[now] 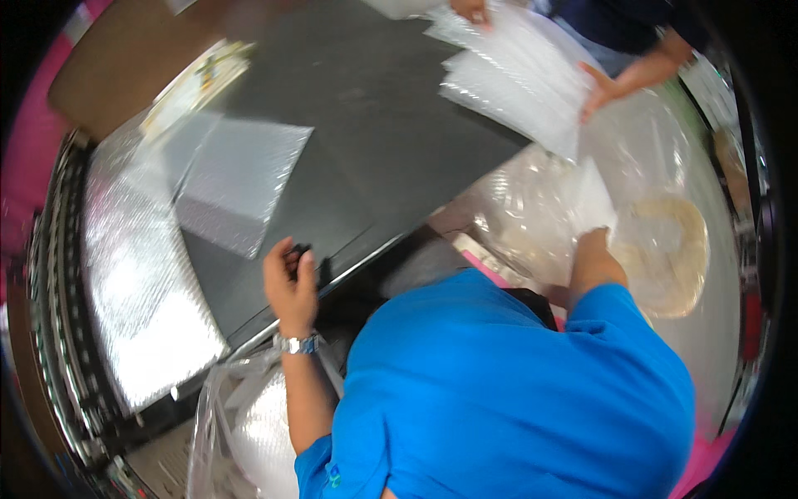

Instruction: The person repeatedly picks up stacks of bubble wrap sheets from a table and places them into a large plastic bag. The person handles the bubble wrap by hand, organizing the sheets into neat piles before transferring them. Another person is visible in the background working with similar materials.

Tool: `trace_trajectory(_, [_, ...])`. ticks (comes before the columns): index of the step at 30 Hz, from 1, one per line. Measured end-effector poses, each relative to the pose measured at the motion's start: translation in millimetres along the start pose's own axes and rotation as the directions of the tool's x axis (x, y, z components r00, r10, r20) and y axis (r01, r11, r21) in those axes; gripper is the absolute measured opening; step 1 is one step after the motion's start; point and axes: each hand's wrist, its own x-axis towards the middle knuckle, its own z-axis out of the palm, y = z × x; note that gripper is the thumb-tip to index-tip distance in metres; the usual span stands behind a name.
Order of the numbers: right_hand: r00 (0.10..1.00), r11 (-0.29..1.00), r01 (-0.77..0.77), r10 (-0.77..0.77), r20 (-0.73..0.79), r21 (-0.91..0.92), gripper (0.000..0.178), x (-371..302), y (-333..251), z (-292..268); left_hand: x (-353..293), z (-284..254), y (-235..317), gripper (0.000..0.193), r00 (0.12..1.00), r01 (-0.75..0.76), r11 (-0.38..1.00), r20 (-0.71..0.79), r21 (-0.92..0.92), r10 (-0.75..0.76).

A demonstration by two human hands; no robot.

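My left hand (289, 287), a metal watch on its wrist, is over the near edge of the dark table. Its fingers curl round a small black object (301, 249) whose kind I cannot make out. To the right, my right hand (593, 241) reaches past the table edge and grips a white bubble-wrap pouch (592, 195) above a large clear plastic bag (532, 195). The fingers there are partly hidden. A translucent bubble-wrap sheet (241, 179) lies on the table beyond my left hand.
Across the table a co-worker's hands (611, 87) hold a stack of bubble-wrap pouches (519, 83). A silvery bubble-wrap sheet (141, 274) covers the left side of the table (374, 108). Another clear bag (249, 416) hangs below the near edge. Brown cardboard (141, 58) stands at far left.
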Motion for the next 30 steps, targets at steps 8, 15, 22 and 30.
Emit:
trace_trajectory(8, [0.2,0.317,0.703,-0.947,0.25,0.637,0.044,-108.2,-136.3,30.0,-2.0,-1.2,2.5,0.031,0.995,-0.088,0.993,-0.043,0.075,0.091])
trace_trajectory(15, [-0.765,0.551,0.23,-0.407,0.499,0.802,0.024,-376.4,-54.3,-56.9,-1.2,-0.4,2.5,0.03,0.994,-0.083,0.989,-0.063,0.124,0.092])
trace_trajectory(22, [-0.841,0.52,0.446,-0.034,0.54,0.728,0.061,-514.5,74.3,-35.3,1.0,-1.2,9.8,0.027,0.995,-0.093,0.975,-0.026,0.202,0.101])
trace_trajectory(30, [-0.878,0.154,0.479,0.086,0.471,0.864,0.072,-545.4,125.5,-38.4,15.1,-14.3,3.0,0.026,0.994,0.086,0.995,-0.059,-0.056,-0.089])
